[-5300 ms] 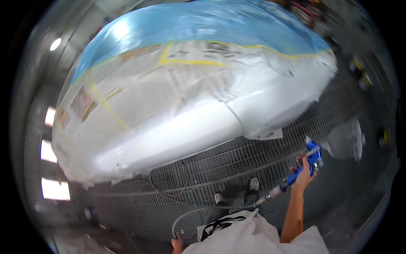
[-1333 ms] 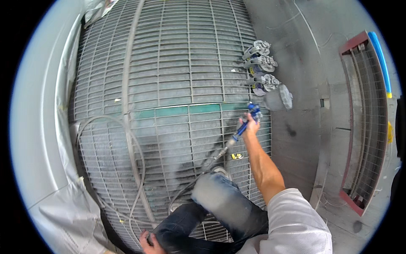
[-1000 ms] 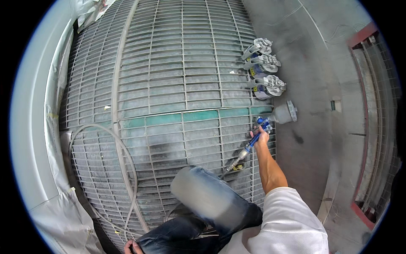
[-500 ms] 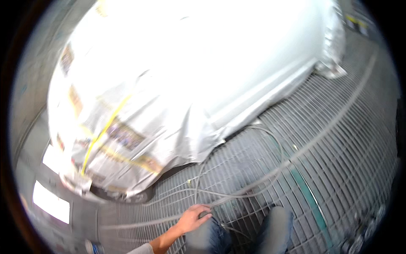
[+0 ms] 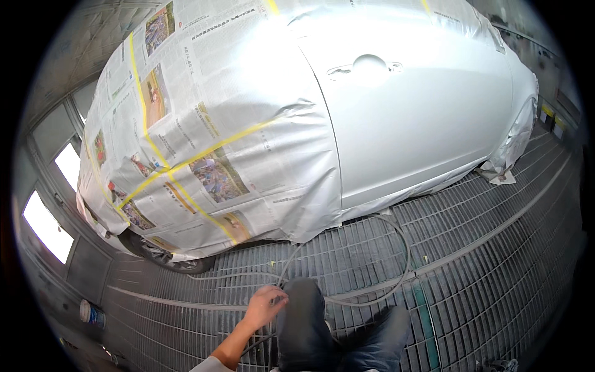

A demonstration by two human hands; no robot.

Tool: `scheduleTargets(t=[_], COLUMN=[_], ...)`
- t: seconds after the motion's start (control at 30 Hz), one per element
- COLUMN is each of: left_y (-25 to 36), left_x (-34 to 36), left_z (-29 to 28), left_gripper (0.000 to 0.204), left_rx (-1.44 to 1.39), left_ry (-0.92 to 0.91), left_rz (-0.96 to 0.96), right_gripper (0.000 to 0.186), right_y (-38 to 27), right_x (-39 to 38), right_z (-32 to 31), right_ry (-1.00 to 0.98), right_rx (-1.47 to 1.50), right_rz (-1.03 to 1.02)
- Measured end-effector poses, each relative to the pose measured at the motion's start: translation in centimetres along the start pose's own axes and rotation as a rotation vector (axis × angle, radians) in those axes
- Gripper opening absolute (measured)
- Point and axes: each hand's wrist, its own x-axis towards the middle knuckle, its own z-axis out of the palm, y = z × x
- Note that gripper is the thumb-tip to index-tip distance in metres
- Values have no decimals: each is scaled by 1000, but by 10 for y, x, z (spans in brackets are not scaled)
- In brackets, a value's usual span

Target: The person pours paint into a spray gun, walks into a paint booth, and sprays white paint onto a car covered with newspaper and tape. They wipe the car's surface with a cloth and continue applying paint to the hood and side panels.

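My left hand [image 5: 265,305] reaches in from the lower edge, beside my left knee [image 5: 304,322]. Its fingers are curled in toward the thumb; whether something small is between them I cannot make out. A thin grey hose [image 5: 406,248] loops over the grated floor and runs close by this hand. Ahead stands a car, its bare door panel [image 5: 421,130] pale white and shiny. Newspaper sheets [image 5: 260,167] cover the car's left part, joined with yellow tape [image 5: 145,121]. My right hand is out of view.
Metal grating [image 5: 347,254] makes up the floor, with a green strip [image 5: 426,322] in it. At the lower left stands a small bucket [image 5: 92,314]. A wheel [image 5: 164,257] shows under the paper. Clear plastic sheeting [image 5: 517,136] hangs at the car's right end.
My view has shifted, so the car sits lower and more of its door and papered part shows, more sharply. My left hand stays by my left knee, its fingers more curled.
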Motion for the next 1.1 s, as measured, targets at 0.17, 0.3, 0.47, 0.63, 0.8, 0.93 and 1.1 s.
scheduleTargets(t=[0.17, 0.3, 0.47, 0.63, 0.8, 0.93, 1.1], left_y=[8, 7, 6, 2, 1, -4, -2], left_x=[34, 43, 43, 35, 33, 25, 28], left_z=[10, 26, 49, 48, 42, 43, 50], left_gripper=[11, 11, 11, 12, 12, 12, 11], left_rx=[-6, -29, -83, -53, -71, -73, -88], left_ry=[50, 63, 20, 13, 50, 73, 67], left_rz=[-108, -90, -117, -157, -204, -218, -202], right_gripper=[25, 17, 14, 16, 17, 16, 15], right_y=[-33, -76, -100, -100, -100, -105, -105], right_x=[25, 15, -50, -47, -42, -48, -47], right_z=[65, 112, 108, 105, 107, 104, 108], right_ry=[-125, -347, -351, -373, -396, -416, -400], right_rx=[19, 265, -331, -263, -225, -212, -213], right_rz=[-233, -701, -1005, -1022, -975, -948, -934])
